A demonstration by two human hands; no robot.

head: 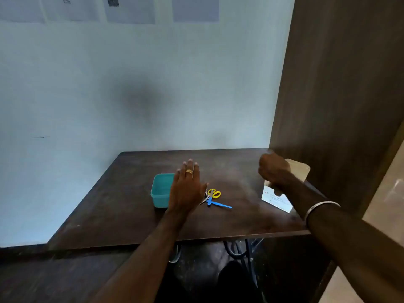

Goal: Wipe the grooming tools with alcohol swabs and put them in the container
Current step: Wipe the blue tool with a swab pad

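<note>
Head view of the dark wooden table (135, 215) at the outset of the wiping task. The left hand (185, 189) hovered flat above the tabletop, fingers extended and apart, clasping nothing; it lay between the teal container (160, 191) at its 9 o'clock and the grooming tools at its 3 o'clock, presumably placed to select a tool. The right hand (274, 169) was curled over the open top of the white swab box (275, 199), at 3 o'clock from the tools and well apart from them, seemingly to draw a swab; whether its fingers pinched anything could not be told.

The tools lay clustered just beside the container: small scissors with yellow handles (214, 193), a slim blue-handled implement (219, 204) pointing toward 4 o'clock, and a thin metal piece (204, 199) partly hidden by the left hand, its type uncertain. The container appeared empty, lidless, rectangular with rounded corners. No tool had yet been wiped or stowed, judging by the layout.
</note>
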